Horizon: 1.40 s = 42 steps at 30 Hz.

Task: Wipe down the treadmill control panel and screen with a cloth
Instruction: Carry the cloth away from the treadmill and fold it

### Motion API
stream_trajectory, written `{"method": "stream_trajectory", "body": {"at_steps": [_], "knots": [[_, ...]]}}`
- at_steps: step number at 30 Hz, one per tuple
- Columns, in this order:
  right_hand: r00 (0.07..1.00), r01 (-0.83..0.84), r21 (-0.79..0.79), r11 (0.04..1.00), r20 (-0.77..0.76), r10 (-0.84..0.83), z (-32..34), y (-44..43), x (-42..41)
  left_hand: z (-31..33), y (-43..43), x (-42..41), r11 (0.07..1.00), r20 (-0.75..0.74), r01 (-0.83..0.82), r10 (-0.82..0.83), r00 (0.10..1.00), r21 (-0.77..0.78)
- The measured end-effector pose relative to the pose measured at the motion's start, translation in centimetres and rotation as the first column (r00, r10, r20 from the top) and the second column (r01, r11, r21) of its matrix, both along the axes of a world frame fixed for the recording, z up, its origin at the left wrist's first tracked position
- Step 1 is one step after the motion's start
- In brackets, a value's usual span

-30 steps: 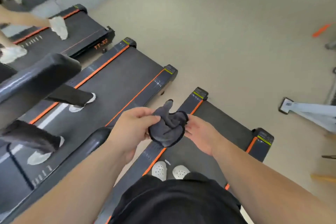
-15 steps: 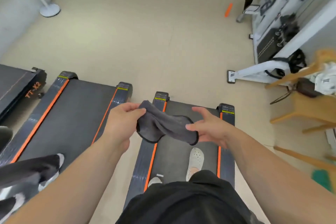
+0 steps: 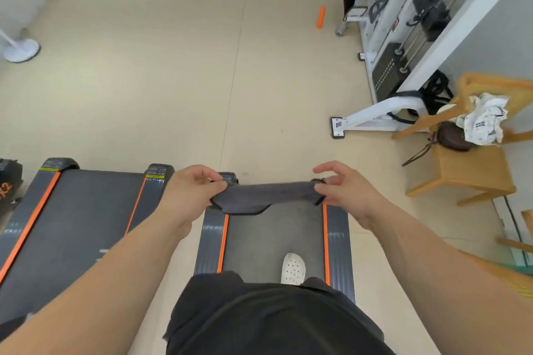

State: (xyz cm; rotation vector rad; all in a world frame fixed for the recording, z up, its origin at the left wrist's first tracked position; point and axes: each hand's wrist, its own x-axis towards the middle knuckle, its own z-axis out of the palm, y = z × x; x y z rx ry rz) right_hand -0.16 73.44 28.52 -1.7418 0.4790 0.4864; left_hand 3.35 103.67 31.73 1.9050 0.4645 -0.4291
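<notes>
Now the dark grey microfibre cloth [image 3: 264,196] is pulled out into a flat, nearly taut band, where 0.5 s ago it hung bunched and sagging between hands held closer together. The hands have moved apart and further out from the body, and the view has swung so that the black treadmill with orange side stripes [image 3: 274,236] lies straight below.

The left hand [image 3: 190,193] has its back to the camera. Its fingers are curled down over the cloth's left end, gripping it, though the thumb is hidden. The right hand [image 3: 344,190] pinches the right end, seemingly between thumb and forefinger, while its other fingers arch loosely above the edge. Both forearms reach forward at about the same height, wrists roughly level.

The cloth hangs in the air between the 2 hands, over the far end of the treadmill belt. 1 white perforated shoe [image 3: 292,268] stands on the belt. A second black treadmill [image 3: 86,210] lies just beside it on the left. A light wooden chair [image 3: 467,173] and a white weight machine [image 3: 383,112] stand on the right.
</notes>
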Motion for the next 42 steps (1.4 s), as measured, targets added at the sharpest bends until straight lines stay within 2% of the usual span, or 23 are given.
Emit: {"method": "stream_trajectory", "body": {"at_steps": [2,6,10,14,18,22,24,26,28,30,32,33,35,38,42], "knots": [[0.996,0.078,0.069,0.995,0.043,-0.081,0.6,-1.8,2.2,0.0,-1.5,2.2,0.999,0.02,0.049,-0.049,0.999,0.011],[0.979,0.166,0.062,0.984,0.112,-0.172,1.5,-3.7,6.4,0.0,-3.9,6.5,0.963,0.068,0.226,-0.238,0.969,0.143],[0.962,0.241,0.02,0.97,0.13,-0.241,0.8,-4.4,10.7,-1.2,-4.9,12.1,0.855,0.116,0.377,-0.441,0.89,0.356],[0.956,0.267,-0.088,0.96,0.147,-0.253,0.6,-4.5,15.3,-3.3,-5.5,18.3,0.757,0.088,0.501,-0.583,0.808,0.419],[0.985,0.165,-0.268,0.949,0.102,-0.142,1.1,-4.9,19.6,-4.3,-5.8,25.8,0.672,0.055,0.607,-0.688,0.724,0.425],[0.994,-0.074,-0.612,0.787,0.023,0.111,0.9,-6.0,23.5,-3.6,-7.5,32.6,0.588,0.114,0.691,-0.789,0.603,0.421],[0.991,-0.123,-0.677,0.726,-0.043,0.127,0.5,-7.0,25.1,-3.2,-9.0,35.6,0.615,0.15,0.694,-0.778,0.61,0.374],[0.988,-0.155,-0.692,0.705,-0.113,0.107,0.3,-8.4,26.4,-2.7,-10.7,37.8,0.674,0.134,0.689,-0.734,0.666,0.266],[0.989,-0.144,-0.669,0.729,-0.126,0.08,0.3,-10.2,27.5,-2.4,-13.0,40.0,0.711,0.081,0.691,-0.703,0.707,0.13],[0.998,-0.028,-0.583,0.812,-0.06,-0.009,0.1,-12.4,28.4,-2.4,-15.3,41.9,0.728,0.031,0.684,-0.685,0.728,0.041],[0.981,0.185,-0.379,0.907,0.017,-0.193,-0.3,-15.0,29.1,-2.6,-17.9,43.8,0.764,-0.004,0.645,-0.645,0.764,-0.012],[0.964,0.263,-0.277,0.924,0.03,-0.265,-0.4,-16.3,29.3,-2.7,-19.3,44.5,0.79,-0.018,0.612,-0.613,0.79,-0.04],[0.933,0.36,-0.152,0.921,0.051,-0.356,-0.7,-18.9,29.9,-2.8,-22.2,45.8,0.836,-0.028,0.539,-0.544,0.839,-0.108],[0.855,0.516,-0.02,0.857,0.084,-0.512,-1.1,-22.4,30.9,-3.1,-26.8,47.6,0.866,-0.046,0.465,-0.48,0.876,-0.183],[0.759,0.637,0.05,0.769,0.132,-0.638,-2.0,-26.3,32.3,-3.7,-32.5,50.2,0.846,-0.079,0.459,-0.495,0.865,-0.269]]}}
